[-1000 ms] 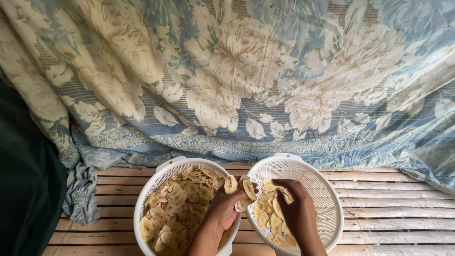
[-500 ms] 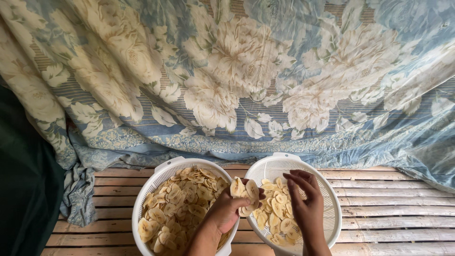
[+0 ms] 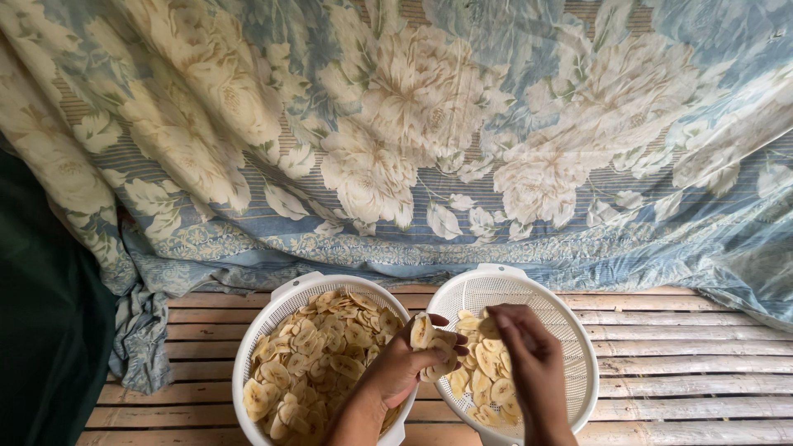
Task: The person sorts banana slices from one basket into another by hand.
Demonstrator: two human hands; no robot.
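Banana chips (image 3: 318, 355), pale yellow slices, fill the white plastic basin (image 3: 258, 351) on the left, piled nearly to its rim; the basin's near edge runs out of the bottom of the view, so the lowest chips are cut off. Far left, a dark green cloth (image 3: 45, 330) hangs in shadow and I cannot make out what it covers. Behind everything a blue and cream floral sheet (image 3: 396, 140) drapes down and hides whatever stands there, its hem bunched on the slatted bamboo floor (image 3: 677, 363).

The left hand (image 3: 405, 367) reaches up from the bottom edge across the basin's right rim, wrist and forearm cut off below. Its fingers are curled around a small stack of chips (image 3: 425, 332), held right over the gap where the 2 containers meet. Just beside it, the right hand (image 3: 529, 363) hangs over the white strainer basket (image 3: 570, 330), fingertips drawn together, pinching 1 chip (image 3: 487, 326) at the top. A smaller heap of chips (image 3: 479, 376) lies in the basket under and between the 2 hands, partly hidden by the right hand. The basket's lower rim is cut off too.
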